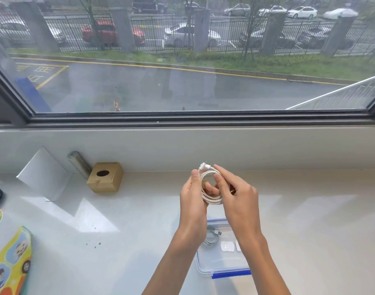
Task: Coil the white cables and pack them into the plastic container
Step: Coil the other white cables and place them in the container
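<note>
White cable (211, 189), wound into neat loops, gripped by left hand (193, 195) and right hand (238, 198).

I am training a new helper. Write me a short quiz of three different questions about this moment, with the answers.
1. True or false: both hands hold the white coiled cable above the counter.
2. What already lies in the plastic container? A) a coiled cable B) scissors C) nothing
3. Which thing stands left of the hands, by the wall?

Key:
1. True: left hand and right hand grip the coil.
2. A: a second coiled cable.
3. A wooden box with a hole on top.
</note>
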